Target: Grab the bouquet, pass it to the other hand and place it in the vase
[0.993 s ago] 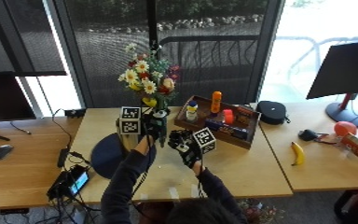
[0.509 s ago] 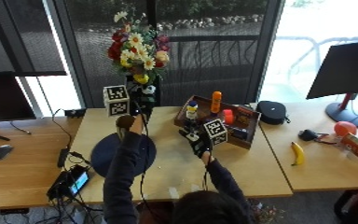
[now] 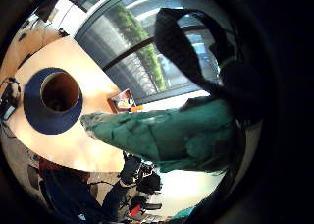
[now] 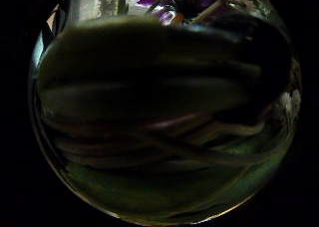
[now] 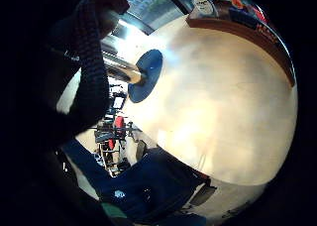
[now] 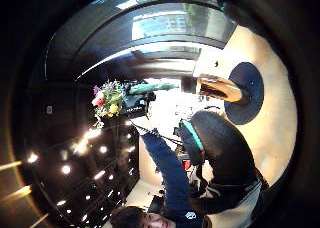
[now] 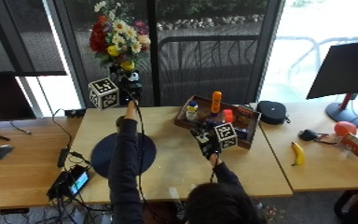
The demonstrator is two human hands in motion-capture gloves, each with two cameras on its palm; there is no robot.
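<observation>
Holding the bouquet of red, white and yellow flowers (image 7: 115,33) high over the far-left part of the light wooden table (image 7: 179,161), your left hand (image 7: 128,84) has its fingers curled round the bundled stems just under the blooms. The left little-finger palm view shows the green-wrapped stem end (image 3: 162,133) jutting out past the palm, well above the vase with a brown inside (image 3: 60,90), which stands on a round dark-blue mat (image 7: 103,154) near the table's left edge.

Your right hand (image 7: 209,140) hangs low over the middle of the table, beside the wooden tray of bottles (image 7: 244,122). It holds nothing; from these views I cannot tell whether its fingers lie straight or curled.

Handling, as a judgement: the bouquet looks light but top-heavy, heads soft and easily crushed, stems stiffer where wrapped. Keep hold on the wrapped stems, never the blooms. The pass looks done; what remains is bringing the stem end down plumb over the vase mouth. The vase seems narrow and may tip if the stems catch its rim.
</observation>
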